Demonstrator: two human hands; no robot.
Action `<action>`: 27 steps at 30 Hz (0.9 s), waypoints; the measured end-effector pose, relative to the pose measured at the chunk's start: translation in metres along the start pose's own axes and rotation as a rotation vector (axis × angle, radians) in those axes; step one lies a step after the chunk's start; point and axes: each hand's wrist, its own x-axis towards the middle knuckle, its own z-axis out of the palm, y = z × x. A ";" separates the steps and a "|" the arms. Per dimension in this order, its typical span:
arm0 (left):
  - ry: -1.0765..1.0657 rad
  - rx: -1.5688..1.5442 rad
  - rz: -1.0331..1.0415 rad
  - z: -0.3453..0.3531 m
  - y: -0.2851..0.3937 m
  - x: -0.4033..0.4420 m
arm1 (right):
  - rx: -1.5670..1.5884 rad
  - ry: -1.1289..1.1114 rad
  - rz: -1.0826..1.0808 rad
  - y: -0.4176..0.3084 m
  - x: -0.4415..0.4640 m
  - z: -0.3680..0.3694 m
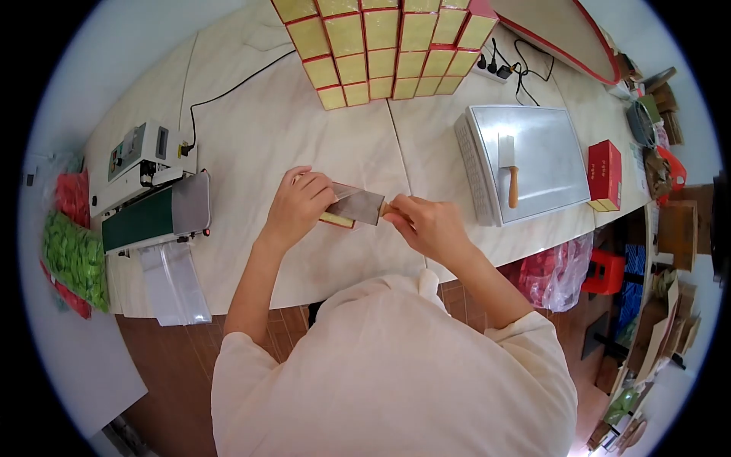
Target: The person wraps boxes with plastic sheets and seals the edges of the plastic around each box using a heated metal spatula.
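In my right hand [428, 226] is the wooden handle of a knife with a broad rectangular metal blade [358, 203], the fingers closed round the handle. The blade points left and lies over a small yellow and red box [337, 221], partly covering it. My left hand [302, 202] is closed on that box from the left, its fingertips close to the blade's far end. Whether those fingertips touch the blade I cannot tell. A second knife [508, 164] with a wooden handle rests on a flat metal-topped device [552, 179] to the right.
Stacked yellow boxes with red edges [381, 53] stand at the back. On the left is a machine with a green belt [141, 225], beside clear plastic bags [173, 282]. A red box [604, 174] stands right of the metal-topped device. Black cables run to a power strip [491, 70].
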 end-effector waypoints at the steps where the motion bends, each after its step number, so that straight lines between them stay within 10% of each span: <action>1: 0.004 0.003 0.008 -0.002 -0.001 -0.001 | 0.020 0.014 -0.006 0.001 -0.001 0.001; 9: 0.252 -0.215 -0.587 -0.020 -0.020 -0.047 | 0.296 0.060 0.230 0.011 -0.042 -0.029; 17: 0.076 -0.769 -0.707 0.030 -0.027 -0.083 | -0.284 0.641 0.924 0.165 -0.102 -0.066; 27: -0.065 -1.065 -0.761 0.042 -0.029 -0.056 | -0.248 0.647 1.230 0.241 -0.144 -0.040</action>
